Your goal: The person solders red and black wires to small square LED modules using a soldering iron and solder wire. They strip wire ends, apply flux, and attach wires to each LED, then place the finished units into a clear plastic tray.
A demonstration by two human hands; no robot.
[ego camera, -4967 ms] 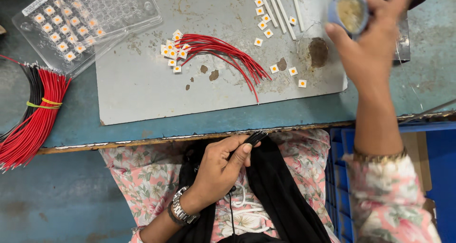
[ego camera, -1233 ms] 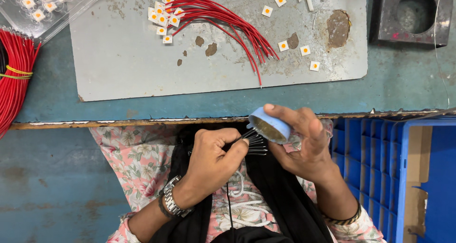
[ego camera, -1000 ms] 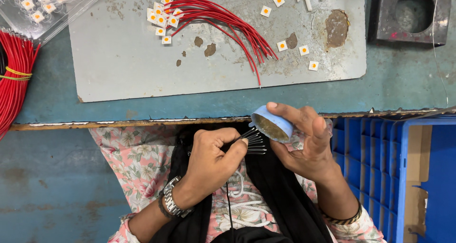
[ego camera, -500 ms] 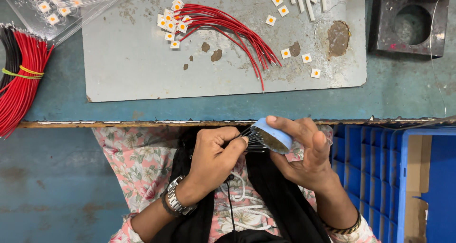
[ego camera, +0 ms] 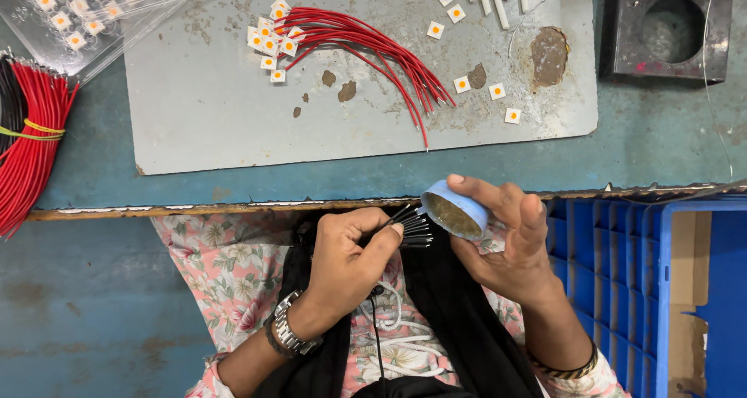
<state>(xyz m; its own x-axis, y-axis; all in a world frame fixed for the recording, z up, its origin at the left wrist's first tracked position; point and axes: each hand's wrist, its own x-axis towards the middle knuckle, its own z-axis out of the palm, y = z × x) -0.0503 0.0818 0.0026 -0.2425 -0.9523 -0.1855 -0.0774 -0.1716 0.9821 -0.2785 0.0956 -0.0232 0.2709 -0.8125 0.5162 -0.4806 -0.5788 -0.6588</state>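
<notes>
Below the table edge, left hand point(ego camera: 346, 250) pinching black wires point(ego camera: 412, 228), right hand point(ego camera: 506, 238) gripping blue tin point(ego camera: 454, 211)

Right hand point(ego camera: 510, 238) brought the small blue tin point(ego camera: 454, 211) down from above the table to the lap. Tin now tilted, mouth facing the black wire ends point(ego camera: 412, 225) pinched in the left hand point(ego camera: 350, 254).

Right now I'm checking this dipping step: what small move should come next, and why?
Probably ease the left hand forward so the black wire ends go into the small blue tin. The right hand holds the tin tilted toward them, its brownish paste showing, and the fanned tips sit at its rim, seemingly not yet in the paste.
</notes>
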